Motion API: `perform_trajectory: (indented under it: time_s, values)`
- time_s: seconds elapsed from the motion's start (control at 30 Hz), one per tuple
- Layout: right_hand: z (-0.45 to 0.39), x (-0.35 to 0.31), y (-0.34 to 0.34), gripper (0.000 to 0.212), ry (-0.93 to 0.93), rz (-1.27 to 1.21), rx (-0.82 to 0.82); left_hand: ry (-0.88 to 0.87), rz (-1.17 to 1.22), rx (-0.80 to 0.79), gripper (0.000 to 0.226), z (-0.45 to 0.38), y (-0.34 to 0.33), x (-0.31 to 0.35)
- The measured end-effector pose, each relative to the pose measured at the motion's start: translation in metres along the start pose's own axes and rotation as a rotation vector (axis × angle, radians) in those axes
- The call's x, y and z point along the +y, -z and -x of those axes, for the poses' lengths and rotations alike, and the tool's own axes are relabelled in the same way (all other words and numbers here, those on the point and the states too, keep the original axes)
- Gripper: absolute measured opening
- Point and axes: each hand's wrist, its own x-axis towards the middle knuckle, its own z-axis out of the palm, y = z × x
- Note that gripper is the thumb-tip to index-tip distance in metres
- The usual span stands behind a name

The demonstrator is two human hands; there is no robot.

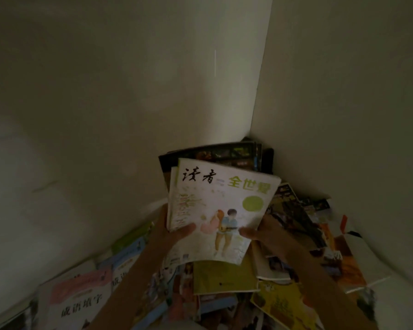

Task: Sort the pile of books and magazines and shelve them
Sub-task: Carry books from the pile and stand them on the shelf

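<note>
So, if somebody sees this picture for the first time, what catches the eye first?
The white magazine with a drawn couple on its cover, held up at centre by the left hand and right hand. Behind it, dark-covered magazines are stacked in the wall corner; below, a messy pile of books.

Pile of books [227, 277] blurred and cut by bottom edge, fingers behind magazine [221, 210] hidden
</note>
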Motion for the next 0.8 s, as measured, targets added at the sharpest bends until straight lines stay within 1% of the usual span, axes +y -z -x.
perform_trajectory:
  time_s: [0.07, 0.13, 0.17, 0.23, 0.3, 0.33, 0.37, 0.4, 0.43, 0.5, 0.53, 0.57, 0.6, 0.7, 0.73, 0.8]
  values:
    - [0.004, 0.019, -0.005, 0.053, -0.04, -0.041, 0.024, 0.004, -0.068, 0.007, 0.07, -0.002, 0.0, -0.012]
    - [0.01, 0.041, -0.014, 0.059, -0.119, -0.093, 0.024, 0.049, -0.102, 0.01, 0.075, 0.004, 0.001, -0.023]
    - [0.013, 0.053, -0.019, 0.063, -0.143, -0.123, 0.017, 0.059, -0.091, 0.003, 0.073, 0.007, 0.001, -0.028]
    - [0.019, 0.065, -0.031, 0.065, -0.141, -0.169, -0.001, 0.07, -0.076, -0.001, 0.054, 0.013, 0.003, -0.035]
    - [0.019, 0.071, -0.04, 0.065, -0.12, -0.24, 0.016, 0.091, -0.048, -0.017, 0.052, 0.016, 0.006, -0.04]
    - [0.017, 0.074, -0.044, 0.059, -0.115, -0.288, 0.05, 0.103, -0.035, -0.037, 0.06, 0.019, 0.008, -0.041]
    - [0.014, 0.074, -0.046, 0.053, -0.122, -0.333, 0.088, 0.103, -0.034, -0.048, 0.076, 0.021, 0.01, -0.041]
    - [0.011, 0.075, -0.049, 0.052, -0.149, -0.343, 0.118, 0.107, -0.016, -0.065, 0.088, 0.022, 0.01, -0.041]
    - [0.01, 0.076, -0.052, 0.051, -0.152, -0.339, 0.142, 0.131, 0.001, -0.056, 0.09, 0.023, 0.009, -0.038]
    - [0.011, 0.074, -0.056, 0.052, -0.07, -0.257, 0.208, 0.153, -0.001, 0.025, 0.071, 0.021, 0.002, -0.034]
    - [0.013, 0.07, -0.059, 0.048, -0.004, -0.206, 0.248, 0.151, -0.009, 0.071, 0.063, 0.021, -0.002, -0.031]
    - [0.015, 0.064, -0.063, 0.039, 0.035, -0.194, 0.295, 0.142, -0.029, 0.101, 0.059, 0.021, -0.005, -0.028]
    - [0.018, 0.059, -0.065, 0.034, 0.068, -0.171, 0.325, 0.146, -0.032, 0.124, 0.058, 0.022, -0.006, -0.027]
    - [0.025, 0.047, -0.074, 0.042, 0.162, -0.095, 0.371, 0.151, -0.003, 0.157, 0.048, 0.029, -0.005, -0.017]
    - [0.028, 0.044, -0.076, 0.041, 0.185, -0.066, 0.381, 0.132, -0.005, 0.159, 0.044, 0.032, -0.002, -0.012]
    - [0.035, 0.034, -0.085, 0.035, 0.195, -0.065, 0.402, 0.06, -0.031, 0.154, 0.043, 0.038, 0.007, 0.0]
